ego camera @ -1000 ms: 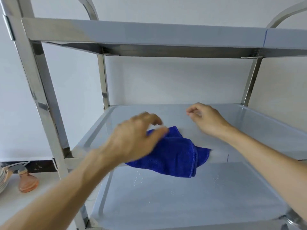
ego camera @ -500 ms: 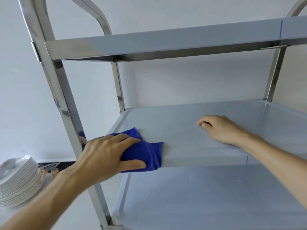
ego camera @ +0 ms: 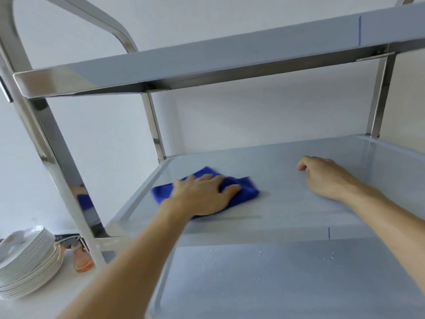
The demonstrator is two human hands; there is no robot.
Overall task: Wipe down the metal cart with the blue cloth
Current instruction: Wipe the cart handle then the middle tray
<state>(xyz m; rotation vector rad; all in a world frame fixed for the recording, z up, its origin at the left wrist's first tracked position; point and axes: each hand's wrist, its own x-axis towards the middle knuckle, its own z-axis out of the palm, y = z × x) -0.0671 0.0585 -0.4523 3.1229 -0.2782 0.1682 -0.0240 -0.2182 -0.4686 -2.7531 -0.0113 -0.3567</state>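
The metal cart [ego camera: 287, 203] fills the view with three grey shelves on shiny steel posts. On the middle shelf, near its left side, lies the blue cloth [ego camera: 243, 188], crumpled and flat on the surface. My left hand [ego camera: 202, 196] presses down on the cloth with fingers spread over it. My right hand [ego camera: 324, 176] rests on the same shelf further right, fingers curled under, holding nothing. Water droplets dot the lower shelf [ego camera: 276, 272].
A stack of white plates [ego camera: 25, 261] sits on a white surface at the lower left, beside an orange spray bottle [ego camera: 80, 259]. The cart's front-left post [ego camera: 53, 143] stands between them and the shelf. A white wall is behind the cart.
My left hand slid the cloth from the shelf's front-left corner inward and to the right. The right hand stayed put on the shelf. The view tilted up and to the left.
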